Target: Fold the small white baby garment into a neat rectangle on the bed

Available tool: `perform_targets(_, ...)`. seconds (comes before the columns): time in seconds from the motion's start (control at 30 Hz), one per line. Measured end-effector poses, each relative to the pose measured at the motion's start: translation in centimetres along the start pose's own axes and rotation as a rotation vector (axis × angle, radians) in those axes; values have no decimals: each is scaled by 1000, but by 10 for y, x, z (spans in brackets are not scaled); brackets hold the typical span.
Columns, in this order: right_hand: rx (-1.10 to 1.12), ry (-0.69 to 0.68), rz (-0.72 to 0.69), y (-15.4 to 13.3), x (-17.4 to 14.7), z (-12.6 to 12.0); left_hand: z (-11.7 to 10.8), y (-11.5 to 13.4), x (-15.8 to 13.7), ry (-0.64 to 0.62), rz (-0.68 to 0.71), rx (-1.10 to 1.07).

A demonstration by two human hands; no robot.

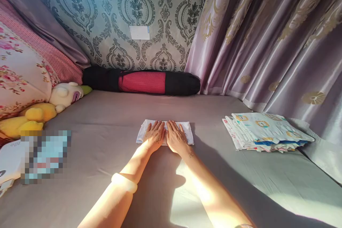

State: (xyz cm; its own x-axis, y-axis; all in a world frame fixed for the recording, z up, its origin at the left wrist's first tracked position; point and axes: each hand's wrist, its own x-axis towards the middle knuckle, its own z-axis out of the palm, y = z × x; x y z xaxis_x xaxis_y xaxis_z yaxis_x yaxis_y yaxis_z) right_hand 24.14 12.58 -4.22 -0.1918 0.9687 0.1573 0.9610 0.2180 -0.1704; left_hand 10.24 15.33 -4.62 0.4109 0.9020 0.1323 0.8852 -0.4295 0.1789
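A folded white cloth [188, 133] with a faint print lies on the grey bed sheet [112, 156], straight ahead of me. My left hand [155, 136] presses flat on its left half, fingers stretched out. Beside it, my right hand [176, 137] lies flat on the right half, also with fingers extended. The two hands are close together at the cloth's middle and cover much of it. Neither one grips anything.
To the right sits a stack of folded printed cloths [269, 128]. A black and red rolled bag [141, 82] lies along the wall. Plush toys [66, 94], a white device [13, 158] and a blurred-out item [49, 156] are at the left. Curtains [240, 35] hang at the right.
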Motion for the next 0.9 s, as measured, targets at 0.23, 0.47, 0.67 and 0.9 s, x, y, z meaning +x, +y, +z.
perform_targets(0.23,-12,48,66,2,-1,-7,1,-6,-2,146,-23,74)
perform_targets(0.47,-10,-19,116,2,-2,1,13,-9,-2,113,-32,67)
perform_targets(0.67,-9,-22,112,2,-2,-2,9,-6,-3,104,-44,45)
perform_targets(0.9,-52,37,140,8,-3,-9,-7,-7,-5,137,-88,91)
